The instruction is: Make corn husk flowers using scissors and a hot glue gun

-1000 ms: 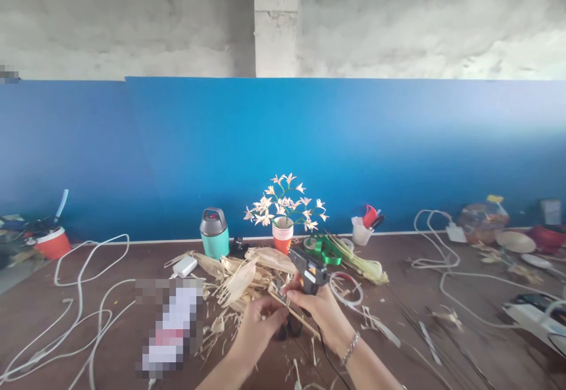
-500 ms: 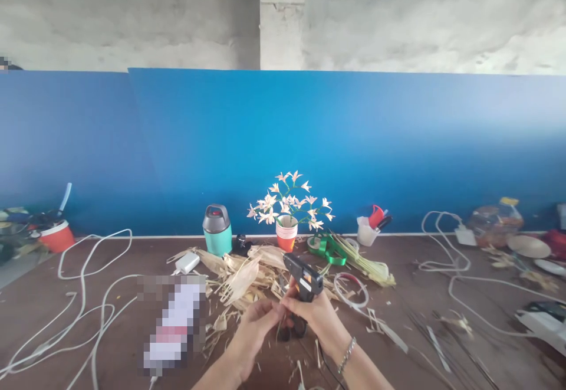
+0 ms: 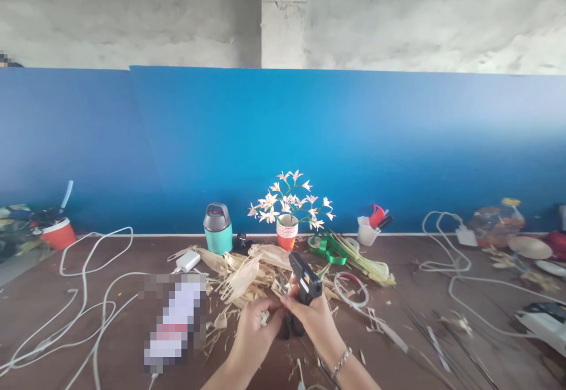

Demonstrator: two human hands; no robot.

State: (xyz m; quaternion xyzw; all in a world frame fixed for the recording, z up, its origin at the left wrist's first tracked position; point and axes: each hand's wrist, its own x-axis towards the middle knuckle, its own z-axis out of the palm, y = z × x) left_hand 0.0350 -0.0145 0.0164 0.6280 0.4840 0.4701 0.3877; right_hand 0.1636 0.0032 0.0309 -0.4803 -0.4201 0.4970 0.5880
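Observation:
My right hand (image 3: pixel 312 319) is wrapped round the handle of a black glue gun (image 3: pixel 305 277), whose barrel points up and to the left. My left hand (image 3: pixel 255 326) is closed in a pinch on a small pale husk piece (image 3: pixel 264 317), held right against my right hand's fingertips. Both hands hover over the brown table (image 3: pixel 442 295), just in front of a heap of dried corn husks (image 3: pixel 241 275). A dark cord runs from the gun down past my right wrist.
A paper cup of husk flowers (image 3: pixel 287 208), a teal jar (image 3: pixel 217 228), green ribbon (image 3: pixel 329 248) and a white cup with tools (image 3: pixel 369 229) line the blue wall. White cables (image 3: pixel 84 295) loop on the left and right. A power strip (image 3: pixel 542 319) lies at far right.
The glue gun has tipped more upright and drawn closer to my left hand. The long thin husk strip between my hands a second ago no longer shows. The view shifted slightly.

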